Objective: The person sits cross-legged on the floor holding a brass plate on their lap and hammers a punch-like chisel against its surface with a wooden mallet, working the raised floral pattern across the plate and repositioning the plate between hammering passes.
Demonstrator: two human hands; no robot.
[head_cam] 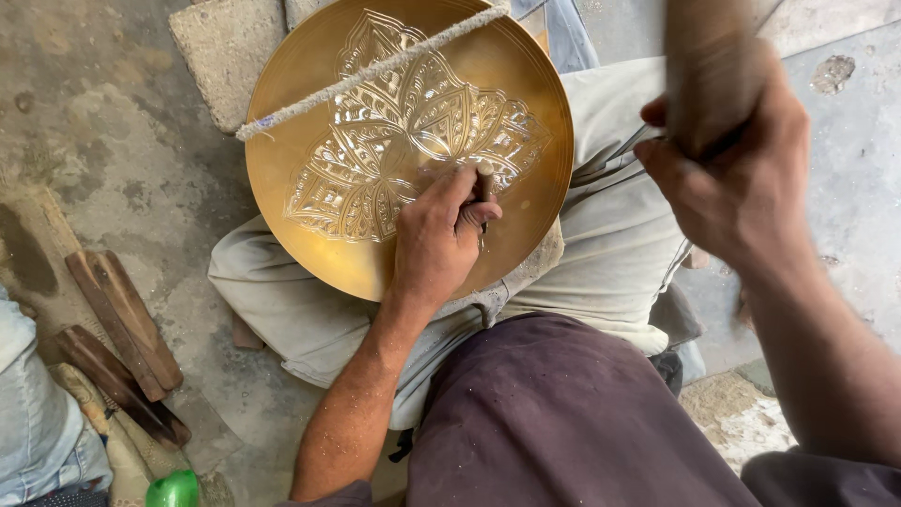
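Note:
A round brass plate (310, 113) with an engraved floral pattern rests on my lap, tilted toward me. A rope (366, 73) runs across its upper part. My left hand (436, 235) rests on the plate's lower right area and grips a small chisel (485, 183) whose tip touches the engraving. My right hand (737, 178) is raised at the right, above my knee, closed around a blurred wooden mallet (713, 70).
A concrete block (221, 52) lies under the plate's far left edge. Wooden sticks (122, 319) lie on the stained floor at the left. A green bottle cap (174, 490) and another person's denim-clad leg (38, 422) sit at the lower left.

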